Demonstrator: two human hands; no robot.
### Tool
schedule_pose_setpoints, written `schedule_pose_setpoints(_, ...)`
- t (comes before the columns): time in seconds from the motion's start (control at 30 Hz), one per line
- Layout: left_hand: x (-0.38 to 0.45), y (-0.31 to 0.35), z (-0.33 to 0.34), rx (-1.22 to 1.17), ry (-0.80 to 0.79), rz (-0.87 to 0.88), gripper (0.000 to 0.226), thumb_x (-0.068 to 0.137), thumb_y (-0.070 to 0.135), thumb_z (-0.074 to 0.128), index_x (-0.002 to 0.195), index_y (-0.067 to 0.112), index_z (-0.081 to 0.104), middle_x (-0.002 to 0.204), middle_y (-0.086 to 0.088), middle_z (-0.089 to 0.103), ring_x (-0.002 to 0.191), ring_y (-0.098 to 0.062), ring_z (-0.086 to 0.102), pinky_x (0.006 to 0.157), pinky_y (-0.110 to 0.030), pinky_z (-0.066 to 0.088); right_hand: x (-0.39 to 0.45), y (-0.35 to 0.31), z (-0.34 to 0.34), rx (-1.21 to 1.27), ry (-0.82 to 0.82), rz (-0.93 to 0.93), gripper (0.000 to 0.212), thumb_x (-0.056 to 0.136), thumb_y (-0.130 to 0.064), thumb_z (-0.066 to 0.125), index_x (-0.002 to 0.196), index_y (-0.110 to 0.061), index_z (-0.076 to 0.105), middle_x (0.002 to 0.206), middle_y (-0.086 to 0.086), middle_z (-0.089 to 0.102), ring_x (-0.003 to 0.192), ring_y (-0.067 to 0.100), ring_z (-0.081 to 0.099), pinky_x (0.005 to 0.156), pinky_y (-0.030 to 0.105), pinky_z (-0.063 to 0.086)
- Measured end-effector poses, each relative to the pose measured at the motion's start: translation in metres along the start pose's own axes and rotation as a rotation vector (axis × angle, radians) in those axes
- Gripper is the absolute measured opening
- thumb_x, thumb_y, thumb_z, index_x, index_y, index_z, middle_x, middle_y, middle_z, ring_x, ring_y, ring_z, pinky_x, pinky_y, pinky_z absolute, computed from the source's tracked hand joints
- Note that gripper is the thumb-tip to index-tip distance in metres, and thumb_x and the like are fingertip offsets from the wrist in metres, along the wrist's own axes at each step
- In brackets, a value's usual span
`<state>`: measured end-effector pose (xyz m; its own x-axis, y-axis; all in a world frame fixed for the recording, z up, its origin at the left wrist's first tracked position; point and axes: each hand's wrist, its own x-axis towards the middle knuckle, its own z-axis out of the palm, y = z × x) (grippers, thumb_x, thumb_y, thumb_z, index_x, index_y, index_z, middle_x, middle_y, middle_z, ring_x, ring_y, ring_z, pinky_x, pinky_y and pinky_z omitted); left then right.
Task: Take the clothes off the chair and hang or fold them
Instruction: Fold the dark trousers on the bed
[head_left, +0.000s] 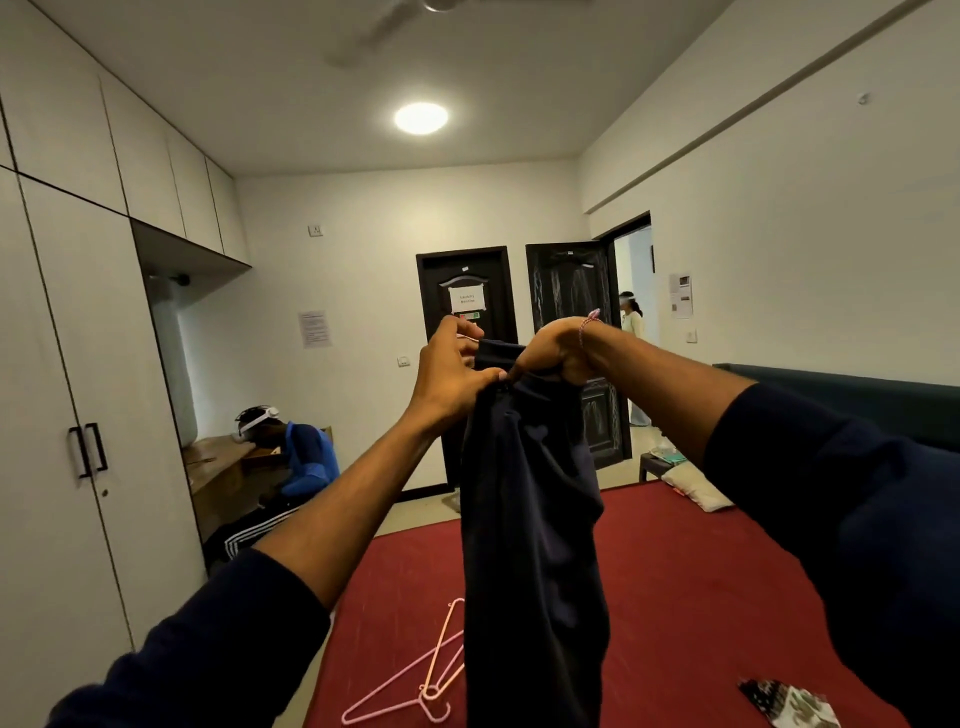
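A dark navy garment (535, 545) hangs in front of me, held up at chest height over the bed. My right hand (553, 353) grips its bunched top edge. My left hand (452, 369) pinches the cloth right beside it, thumb and fingers on the fabric; a thin pale hook shows between its fingers. The garment's lower part falls out of the frame's bottom edge. The chair is not in view.
A red bed cover (701, 597) lies below, with pink hangers (415, 680) and a patterned cloth (789, 704) on it. White wardrobe (78, 415) at left. A person in blue (301, 462) sits at a desk. Another person (631, 317) stands past the open dark door.
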<state>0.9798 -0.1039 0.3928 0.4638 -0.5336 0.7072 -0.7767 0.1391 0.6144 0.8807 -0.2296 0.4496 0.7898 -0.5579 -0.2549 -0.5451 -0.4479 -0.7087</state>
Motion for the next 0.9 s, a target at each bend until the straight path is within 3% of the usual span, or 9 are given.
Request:
schedule_pose_setpoints(0.17,-0.011,-0.007,0.004,-0.064,-0.062,0.003,0.041,0.081,0.002,0.077,0.113,0.014,0.055,0.110,-0.006,0.066,0.099,-0.021,0.068,0.084,-0.041,0.061,0.008,0.014,0.004,0.191,0.000,-0.031,0.015,0.100,-0.002,0.048,0.090,-0.001,0.059,0.069,0.012,0.066,0.049,0.019,0.068,0.045,0.024,0.055)
schedule_pose_setpoints(0.3,-0.023,-0.011,0.014,0.061,-0.153,0.132,0.067,0.070,0.026,0.090,0.123,0.020,0.049,0.119,0.005,0.057,0.105,-0.004,0.058,0.081,-0.013,0.050,0.006,0.021,0.008,0.252,0.049,-0.059,0.017,0.101,-0.002,0.046,0.089,-0.001,0.058,0.070,0.012,0.063,0.042,0.017,0.064,0.039,0.022,0.052)
schedule_pose_setpoints(0.4,-0.029,-0.017,0.026,0.213,-0.106,0.250,0.066,0.065,0.023,0.091,0.114,0.025,0.047,0.113,0.005,0.055,0.096,-0.006,0.057,0.075,-0.008,0.046,0.012,0.023,0.012,0.290,0.062,-0.050,0.020,0.100,-0.003,0.048,0.083,-0.002,0.058,0.067,0.011,0.063,0.044,0.015,0.064,0.038,0.021,0.049)
schedule_pose_setpoints(0.5,-0.032,-0.023,0.031,0.328,-0.053,0.341,0.040,0.073,0.013,0.085,0.099,0.019,0.055,0.102,0.003,0.055,0.087,-0.009,0.055,0.073,-0.011,0.045,0.016,0.031,0.009,0.351,0.036,-0.042,0.016,0.099,-0.005,0.053,0.086,-0.003,0.062,0.076,0.009,0.064,0.066,0.014,0.064,0.051,0.018,0.054)
schedule_pose_setpoints(0.57,-0.030,-0.026,0.028,0.387,-0.082,0.349,0.031,0.075,0.014,0.084,0.095,0.014,0.060,0.098,0.003,0.057,0.083,-0.009,0.055,0.069,-0.010,0.045,0.015,0.035,0.004,0.373,0.003,-0.084,0.012,0.094,-0.005,0.059,0.102,0.000,0.065,0.089,0.011,0.066,0.084,0.016,0.065,0.076,0.020,0.059)
schedule_pose_setpoints(0.6,-0.029,-0.028,0.026,0.401,-0.106,0.340,0.029,0.075,0.015,0.085,0.094,0.012,0.063,0.096,0.003,0.058,0.081,-0.007,0.056,0.067,-0.010,0.046,0.012,0.037,0.003,0.398,-0.014,-0.059,0.022,0.092,-0.004,0.059,0.113,0.003,0.062,0.097,0.013,0.068,0.092,0.018,0.067,0.090,0.024,0.057)
schedule_pose_setpoints(0.67,-0.028,-0.027,0.024,0.395,-0.158,0.328,0.029,0.073,0.017,0.087,0.094,0.011,0.066,0.094,0.008,0.059,0.078,-0.005,0.057,0.066,-0.008,0.047,0.012,0.040,0.001,0.400,-0.091,-0.051,0.025,0.096,-0.004,0.054,0.117,0.008,0.058,0.110,0.019,0.066,0.097,0.021,0.067,0.098,0.031,0.054)
schedule_pose_setpoints(0.8,-0.026,-0.025,0.021,0.325,-0.178,0.263,0.028,0.071,0.015,0.089,0.091,0.013,0.070,0.091,0.011,0.063,0.084,-0.003,0.062,0.070,-0.009,0.050,0.003,0.051,-0.007,0.371,-0.157,-0.105,0.022,0.103,-0.012,0.048,0.116,0.002,0.059,0.101,0.016,0.067,0.077,0.018,0.070,0.070,0.024,0.061)
schedule_pose_setpoints(0.9,-0.021,-0.034,0.011,0.292,-0.147,0.189,0.024,0.071,0.014,0.088,0.086,0.014,0.070,0.090,0.004,0.068,0.087,-0.010,0.065,0.078,-0.024,0.058,-0.003,0.075,-0.016,-0.062,0.045,-0.241,0.031,0.094,-0.039,0.066,0.109,-0.012,0.069,0.100,0.009,0.072,0.081,0.018,0.070,0.064,0.026,0.058)
